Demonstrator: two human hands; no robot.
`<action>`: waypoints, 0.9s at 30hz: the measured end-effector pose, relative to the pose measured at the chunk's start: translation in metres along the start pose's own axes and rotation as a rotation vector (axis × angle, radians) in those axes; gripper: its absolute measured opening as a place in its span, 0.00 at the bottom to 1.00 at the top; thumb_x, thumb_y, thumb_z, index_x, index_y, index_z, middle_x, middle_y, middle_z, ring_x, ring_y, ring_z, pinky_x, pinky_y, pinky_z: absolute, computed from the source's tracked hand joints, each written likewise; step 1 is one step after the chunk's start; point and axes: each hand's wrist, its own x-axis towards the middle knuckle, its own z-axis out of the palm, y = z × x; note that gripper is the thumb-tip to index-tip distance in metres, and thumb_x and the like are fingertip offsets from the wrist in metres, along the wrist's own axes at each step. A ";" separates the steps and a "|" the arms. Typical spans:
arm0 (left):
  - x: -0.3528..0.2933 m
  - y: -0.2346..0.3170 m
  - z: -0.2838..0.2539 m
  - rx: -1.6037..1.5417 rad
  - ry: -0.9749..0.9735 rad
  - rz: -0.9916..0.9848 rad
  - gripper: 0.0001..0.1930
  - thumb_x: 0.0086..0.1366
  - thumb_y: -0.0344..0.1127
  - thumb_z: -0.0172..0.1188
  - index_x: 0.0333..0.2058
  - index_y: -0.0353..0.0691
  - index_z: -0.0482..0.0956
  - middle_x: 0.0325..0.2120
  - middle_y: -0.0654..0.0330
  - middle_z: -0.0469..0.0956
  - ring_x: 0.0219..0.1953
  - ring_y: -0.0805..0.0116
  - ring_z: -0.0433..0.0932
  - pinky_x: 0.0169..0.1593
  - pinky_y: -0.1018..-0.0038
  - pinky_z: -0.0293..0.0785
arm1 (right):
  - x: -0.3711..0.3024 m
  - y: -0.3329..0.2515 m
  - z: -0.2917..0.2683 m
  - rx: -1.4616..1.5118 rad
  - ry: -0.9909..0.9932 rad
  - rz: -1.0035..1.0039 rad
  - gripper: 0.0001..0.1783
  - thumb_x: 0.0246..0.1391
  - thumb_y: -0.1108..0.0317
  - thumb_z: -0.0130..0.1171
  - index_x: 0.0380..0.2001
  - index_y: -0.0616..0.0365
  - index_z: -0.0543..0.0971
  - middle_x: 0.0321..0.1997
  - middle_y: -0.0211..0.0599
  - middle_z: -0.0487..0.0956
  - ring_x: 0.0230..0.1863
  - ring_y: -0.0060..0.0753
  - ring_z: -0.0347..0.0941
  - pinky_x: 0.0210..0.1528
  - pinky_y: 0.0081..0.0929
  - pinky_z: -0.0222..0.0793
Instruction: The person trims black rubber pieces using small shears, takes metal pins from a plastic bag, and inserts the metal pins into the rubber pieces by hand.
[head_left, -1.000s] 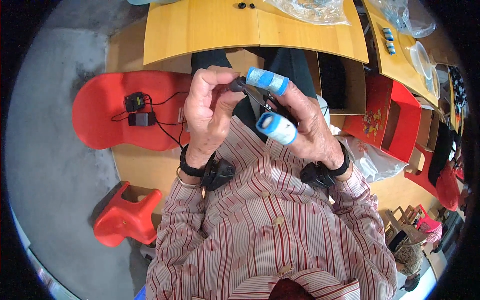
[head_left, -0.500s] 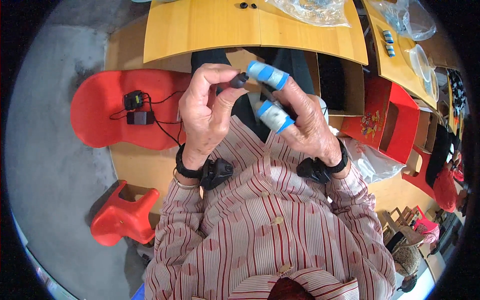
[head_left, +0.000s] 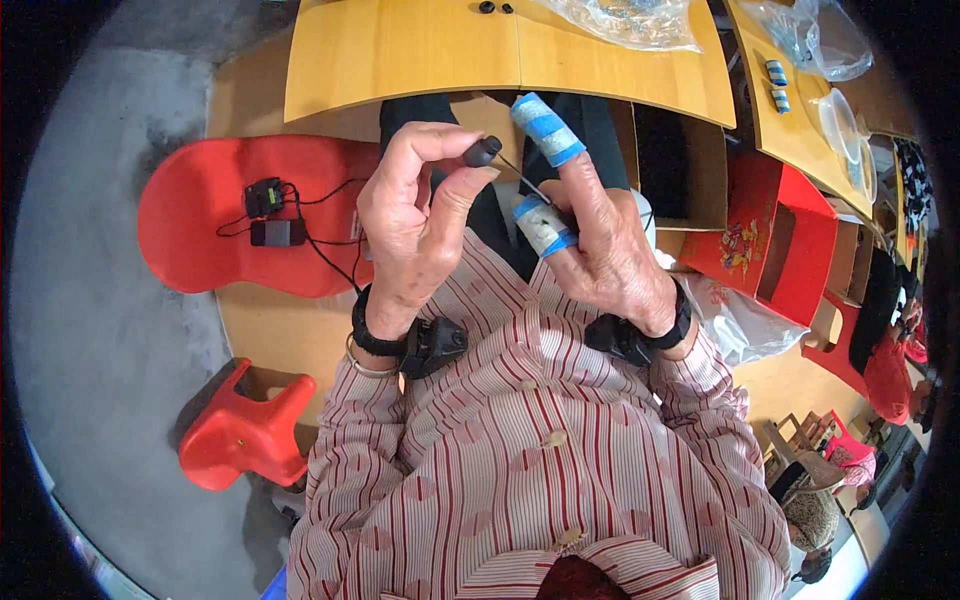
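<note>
My left hand (head_left: 408,225) pinches a small black rounded part (head_left: 482,152) between thumb and forefinger, its narrower end up. My right hand (head_left: 612,245) holds a thin metal tool (head_left: 526,181); its slim shaft slants up to the left, with the tip close to the black part. Whether the tip touches the part I cannot tell, and the tool's grip is hidden in the hand. Blue and white tape wraps the forefinger and thumb of my right hand. The forefinger is raised off the tool.
A wooden table (head_left: 400,60) ahead carries two small black parts (head_left: 487,8) and a clear plastic bag (head_left: 640,25). On the left, a red chair (head_left: 190,220) bears black devices with cables. A red stool (head_left: 240,435) stands behind it; a red box (head_left: 765,240) is at right.
The right forefinger has lifted up and away from the black part, and the tool's shaft now shows plainly. The left hand has tilted slightly, still pinching the part.
</note>
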 end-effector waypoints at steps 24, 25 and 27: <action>0.000 0.000 0.007 0.039 0.093 0.025 0.09 0.57 0.21 0.61 0.37 0.32 0.74 0.36 0.56 0.76 0.34 0.74 0.75 0.40 0.79 0.71 | 0.003 -0.006 0.001 -0.094 0.201 -0.087 0.24 0.56 0.66 0.54 0.57 0.55 0.68 0.30 0.47 0.78 0.27 0.47 0.76 0.28 0.33 0.72; 0.000 0.000 0.007 0.077 0.092 0.042 0.09 0.57 0.21 0.61 0.37 0.32 0.73 0.35 0.56 0.76 0.33 0.73 0.75 0.39 0.79 0.72 | 0.003 -0.006 0.000 -0.079 0.184 -0.078 0.24 0.56 0.66 0.54 0.57 0.55 0.68 0.31 0.48 0.78 0.28 0.48 0.76 0.29 0.33 0.72; 0.000 0.000 0.007 0.114 0.090 0.059 0.09 0.57 0.21 0.61 0.37 0.32 0.73 0.35 0.56 0.76 0.33 0.73 0.75 0.39 0.78 0.72 | 0.002 -0.006 0.001 -0.064 0.168 -0.067 0.24 0.56 0.66 0.54 0.57 0.56 0.68 0.31 0.49 0.79 0.29 0.49 0.77 0.30 0.33 0.72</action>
